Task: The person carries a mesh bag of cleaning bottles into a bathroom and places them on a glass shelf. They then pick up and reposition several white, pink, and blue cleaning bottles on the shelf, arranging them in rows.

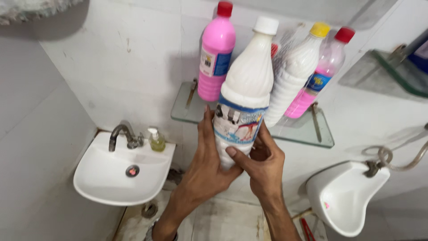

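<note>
White cleaner bottle (244,93), capped in white and wrapped with a printed label, sits in both our hands, upright and tilted slightly, just in front of the glass wall shelf (324,134). Our left hand (206,167) cups its lower body from the left, fingers curled around the back; our right hand (263,163) clasps the base from the right, thumb pressed across the front. So the bottle is off the shelf and in our grip, its cap on.

On the shelf stand a pink bottle with a red cap (216,53), a white bottle with a yellow cap (296,71) and a half-full pink bottle (318,73). Below left we see a white washbasin (104,178) with a tap (122,136) and a small soap dispenser (156,140).
</note>
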